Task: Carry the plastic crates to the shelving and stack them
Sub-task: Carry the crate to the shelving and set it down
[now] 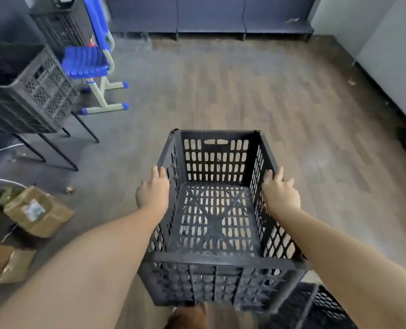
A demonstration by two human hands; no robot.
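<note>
Most of what we see is wood-look floor point(244, 96), with low dark shelving point(211, 29) along the far wall. At left, black crates point(30, 91) sit on a thin-legged metal stand point(59, 152) beside a blue chair point(87, 62). We hold a black plastic crate point(216, 222) up off the floor, well short of the shelving. Our right hand point(281, 193) pinches its right wall, thumb inside and fingers spread outside. Our left hand point(153, 188) lies against the left wall's outside, fingers together; we cannot tell where its thumb sits.
</note>
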